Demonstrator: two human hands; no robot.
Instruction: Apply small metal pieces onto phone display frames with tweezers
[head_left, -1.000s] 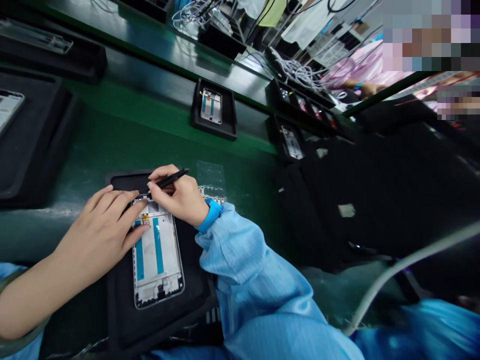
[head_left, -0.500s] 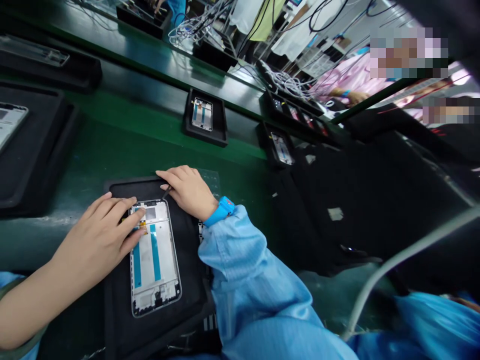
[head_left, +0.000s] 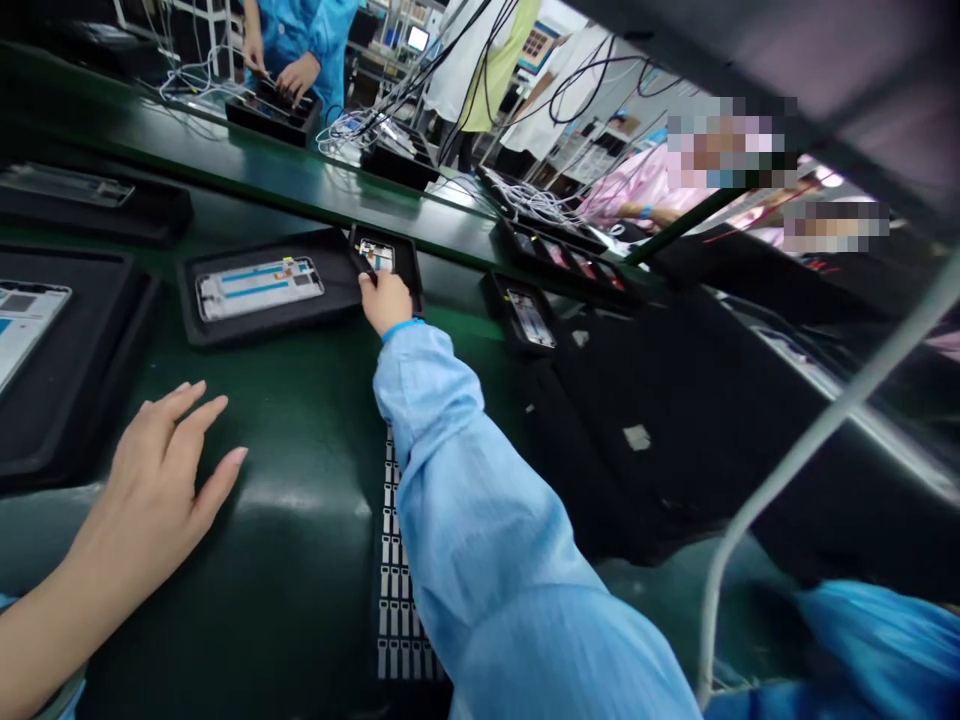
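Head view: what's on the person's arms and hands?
The right arm wears a pale blue, finely striped smock sleeve with a blue wristband at the wrist. The left hand and right hand wear no gloves; the left forearm is mostly uncovered.

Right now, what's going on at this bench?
A person in blue sleeves is working at a green bench. Their right hand reaches into a small black tray that holds a phone frame; whether it grips anything is hidden. Their left hand is open and empty over the bench. A larger black tray beside it holds another phone frame. Farther along, a co-worker's hand works over a tray.
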